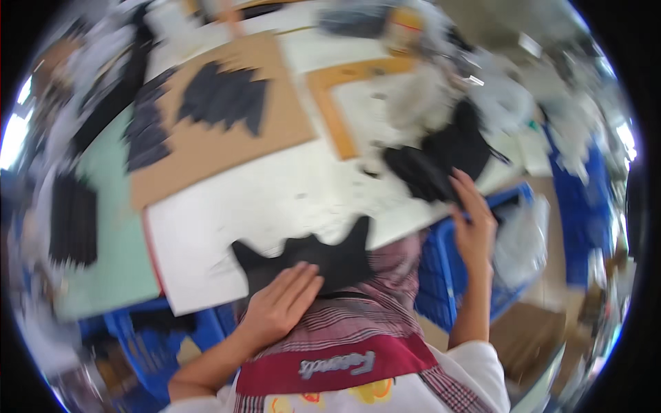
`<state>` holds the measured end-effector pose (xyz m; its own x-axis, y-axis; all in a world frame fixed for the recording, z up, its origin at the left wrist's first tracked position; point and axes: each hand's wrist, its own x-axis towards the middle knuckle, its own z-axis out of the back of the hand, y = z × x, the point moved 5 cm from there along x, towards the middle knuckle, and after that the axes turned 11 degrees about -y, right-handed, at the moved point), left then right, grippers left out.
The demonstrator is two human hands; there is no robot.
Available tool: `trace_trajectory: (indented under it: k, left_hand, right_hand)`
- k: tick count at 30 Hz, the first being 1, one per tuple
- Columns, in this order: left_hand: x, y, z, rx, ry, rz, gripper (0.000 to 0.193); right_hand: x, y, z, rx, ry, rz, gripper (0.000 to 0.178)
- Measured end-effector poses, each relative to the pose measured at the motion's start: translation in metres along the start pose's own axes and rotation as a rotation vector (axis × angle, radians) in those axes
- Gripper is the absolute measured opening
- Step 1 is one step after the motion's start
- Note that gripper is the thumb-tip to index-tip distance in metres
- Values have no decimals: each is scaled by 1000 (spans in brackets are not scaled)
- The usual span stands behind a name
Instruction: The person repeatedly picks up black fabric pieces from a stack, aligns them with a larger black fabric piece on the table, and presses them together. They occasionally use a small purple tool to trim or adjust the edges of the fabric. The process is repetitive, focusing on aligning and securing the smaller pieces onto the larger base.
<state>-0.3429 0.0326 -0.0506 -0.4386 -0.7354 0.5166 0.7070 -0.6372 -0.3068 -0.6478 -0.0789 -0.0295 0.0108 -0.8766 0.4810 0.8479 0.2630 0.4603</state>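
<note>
A black fabric piece [330,258] with a scalloped, pointed upper edge lies at the table's near edge, partly over my lap. My left hand [286,296] rests flat on it with the fingers stretched out together. Over to the right, my right hand [475,220] reaches to a pile of black fabric pieces [430,165], its fingers extended at the pile's near right side. Blur hides whether the fingertips touch the pile or just hover beside it.
A brown cardboard sheet [227,155] carries dark grey cut pieces [224,100]. An orange-yellow angled ruler [339,127] lies farther right, near a yellow container [404,31]. Black strips [74,220] are stacked on the green surface [110,268]. Blue crates [441,275] stand below the table edge.
</note>
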Motion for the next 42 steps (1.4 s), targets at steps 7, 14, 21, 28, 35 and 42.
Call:
trace_trajectory:
  k: [7,14,21,28,35,42]
  left_hand:
    - [12,123,217,638,-877,590,24]
    - [-114,280,372,1337,-620,458,23]
    - [-118,278,322,1124,-657,527,44]
    - [-34,185,146,296,-406,611,28]
    - [-2,113,22,28,73,403,51]
    - [11,160,61,-166,-21,561,42]
  right_hand:
    - [4,-8,4,19,60,78,31]
    - [1,67,7,-199,-251,236,34]
    - [-54,206,-128,74,227,638,54]
    - [58,218,-185,105,43,627,34]
    - [100,243,-269,-62,-84,750,15]
    - [112,238,-271,-17,-13,658,10]
